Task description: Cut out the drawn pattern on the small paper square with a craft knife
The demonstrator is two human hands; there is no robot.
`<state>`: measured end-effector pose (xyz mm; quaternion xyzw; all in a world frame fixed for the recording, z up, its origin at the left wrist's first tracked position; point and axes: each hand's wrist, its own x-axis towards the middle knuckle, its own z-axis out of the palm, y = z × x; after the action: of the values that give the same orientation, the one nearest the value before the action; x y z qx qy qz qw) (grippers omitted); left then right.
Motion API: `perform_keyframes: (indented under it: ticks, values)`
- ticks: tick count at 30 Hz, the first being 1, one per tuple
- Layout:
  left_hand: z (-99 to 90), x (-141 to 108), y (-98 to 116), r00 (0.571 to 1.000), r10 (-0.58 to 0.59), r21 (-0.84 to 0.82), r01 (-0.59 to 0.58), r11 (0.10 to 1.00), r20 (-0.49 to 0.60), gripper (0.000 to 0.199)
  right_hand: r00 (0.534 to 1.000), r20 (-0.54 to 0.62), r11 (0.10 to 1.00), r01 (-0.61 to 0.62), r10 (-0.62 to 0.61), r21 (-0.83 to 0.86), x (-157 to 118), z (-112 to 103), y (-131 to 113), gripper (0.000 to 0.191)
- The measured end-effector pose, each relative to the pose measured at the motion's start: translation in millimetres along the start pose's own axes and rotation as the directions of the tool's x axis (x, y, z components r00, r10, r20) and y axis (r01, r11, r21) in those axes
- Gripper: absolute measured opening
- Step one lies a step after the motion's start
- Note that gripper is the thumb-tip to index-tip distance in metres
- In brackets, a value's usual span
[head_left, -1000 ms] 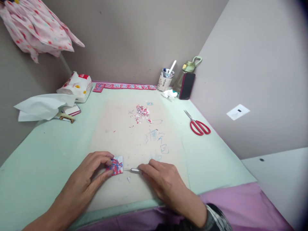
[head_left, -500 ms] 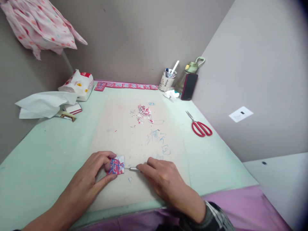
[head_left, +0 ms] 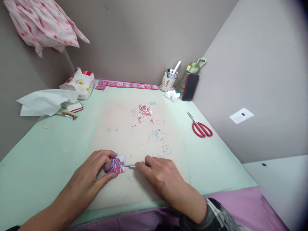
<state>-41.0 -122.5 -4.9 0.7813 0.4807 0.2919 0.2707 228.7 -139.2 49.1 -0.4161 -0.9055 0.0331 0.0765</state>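
Note:
A small square piece (head_left: 118, 164), red and white with blue lines, lies on the beige board (head_left: 125, 138) near the table's front. My left hand (head_left: 96, 171) grips it between thumb and fingers along its left part. Closed round a thin knife-like tool (head_left: 131, 166) is my right hand (head_left: 161, 176), just right of the piece. The tool's slim metal tip points left and reaches the piece's right edge. Most of the handle is hidden under my fingers. Small scraps (head_left: 130, 179) lie below the tool.
Red and white shavings (head_left: 145, 111) are heaped farther back. Red-handled scissors (head_left: 201, 129) lie right. Along the back stand a tissue pack (head_left: 80, 84), a row of red carved pieces (head_left: 130, 85), a pen cup (head_left: 168, 81), a bottle (head_left: 183, 80) and a phone (head_left: 190, 87).
The view has shifted slightly. My right hand and the tool have moved a little up and left against the board, the tip still at the piece's right edge. My left hand keeps its grip.

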Motion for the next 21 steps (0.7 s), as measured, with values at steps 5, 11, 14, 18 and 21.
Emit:
perform_keyframes:
  ticks: [5, 11, 14, 18, 21]
  values:
    - [-2.1, 2, 4, 1.0, -0.004, 0.02, 0.004, 1.0, 0.018, 0.024, 0.998, 0.06, 1.0, -0.006, 0.006, 0.0, 5, -9, -2, 0.018]
    - [0.6, 2, 1, 1.0, -0.001, 0.004, 0.001, 1.0, 0.002, 0.025, 0.997, 0.001, 0.993, 0.074, -0.074, -0.087, -9, -6, -21, 0.027]
    - [0.8, 2, 0, 1.0, -0.004, 0.001, 0.004, 1.0, 0.011, 0.023, 0.996, -0.004, 0.994, 0.088, -0.089, -0.07, -12, -2, -20, 0.038]
    - [-2.1, 3, 5, 0.999, -0.03, 0.018, 0.03, 0.999, 0.026, 0.021, 0.992, 0.125, 0.997, -0.038, 0.029, 0.066, -2, -6, -10, 0.018]
    - [-4.4, 3, 8, 0.999, -0.027, 0.016, 0.027, 1.0, 0.02, 0.021, 0.994, 0.108, 1.0, -0.008, 0.007, 0.006, 2, -11, -12, 0.015]
